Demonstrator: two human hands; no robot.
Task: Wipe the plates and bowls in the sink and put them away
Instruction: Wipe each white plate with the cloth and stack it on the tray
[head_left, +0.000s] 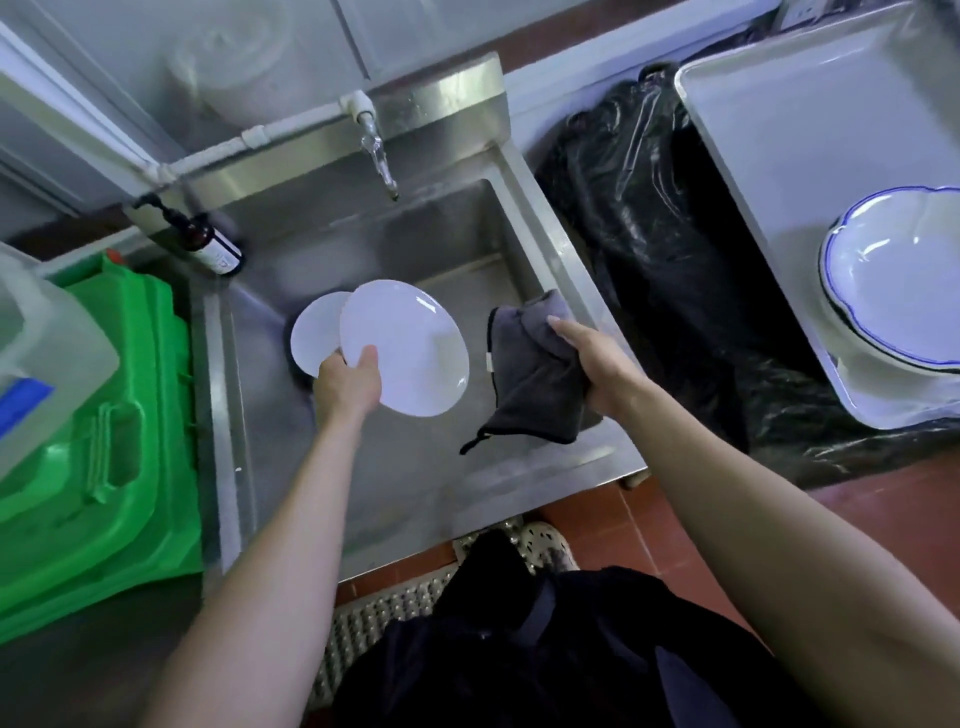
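Stainless steel sink (524, 244) below us: our left hand (347, 383) pinches the larger white oval plate (410, 345) at its rim, a smaller white plate (314, 332) behind it. Right hand (597, 364), grip clenched on the folded grey cloth (535, 374). We'd tilt the plate toward the cloth and wipe edge to edge. Blue-rimmed white bowls (898, 291) wait on the white tray (769, 119); the faucet (376, 148) hangs close above.
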